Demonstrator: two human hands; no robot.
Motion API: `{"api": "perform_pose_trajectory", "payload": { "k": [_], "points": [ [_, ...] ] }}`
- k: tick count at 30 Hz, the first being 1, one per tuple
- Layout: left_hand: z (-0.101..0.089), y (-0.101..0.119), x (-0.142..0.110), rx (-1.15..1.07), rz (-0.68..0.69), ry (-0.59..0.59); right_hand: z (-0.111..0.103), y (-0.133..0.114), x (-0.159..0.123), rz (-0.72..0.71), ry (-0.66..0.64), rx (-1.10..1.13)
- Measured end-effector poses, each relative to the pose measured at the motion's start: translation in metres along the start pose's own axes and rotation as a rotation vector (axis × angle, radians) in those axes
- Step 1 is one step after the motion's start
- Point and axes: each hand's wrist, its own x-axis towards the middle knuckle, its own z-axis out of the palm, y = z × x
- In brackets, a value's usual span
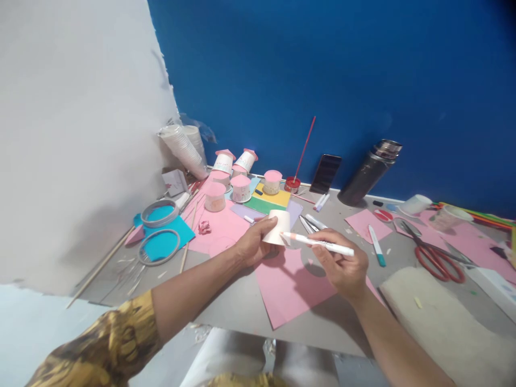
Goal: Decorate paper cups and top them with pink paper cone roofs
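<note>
My left hand (256, 239) is closed around a white paper cup (277, 226), held upside down with its wide rim toward me. In my right hand (342, 263) is a white marker pen (322, 244), gripped like a pencil. Its pale orange tip end is at the lower side of the cup; whether it touches I cannot tell. Beneath both hands lies a sheet of pink paper (290, 301) on the grey table. Behind the cup, several upturned cups with pink paper tops stand together, among them a decorated cup (241, 189).
Red-handled scissors (437, 260), a teal-ended cutter knife (377, 247) and a beige pad (427, 306) lie at the right. A dark flask (368, 172) and a phone (325, 173) lean by the blue wall. Grey rings (159, 247) and stacked cups (183, 150) are at the left.
</note>
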Motion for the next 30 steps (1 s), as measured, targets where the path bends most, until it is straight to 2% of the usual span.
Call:
{"api": "perform_pose_trajectory", "payload": {
  "k": [13, 20, 26, 30],
  "points": [
    [0.0018, -0.0001, -0.0020, 0.009, -0.009, -0.010, 0.0016, 0.0033, 0.0003, -0.021, -0.009, -0.020],
    [0.0003, -0.0005, 0.0001, 0.016, 0.003, 0.018, -0.0005, -0.0007, -0.0009, 0.015, -0.044, 0.011],
    [0.0000, 0.0000, -0.0004, 0.021, 0.003, -0.010, 0.0000, 0.0002, -0.0014, -0.006, 0.011, 0.024],
    [-0.0003, -0.0008, -0.0005, 0.023, 0.003, -0.009, 0.0011, 0.0000, -0.0007, -0.017, 0.003, 0.024]
  ]
}}
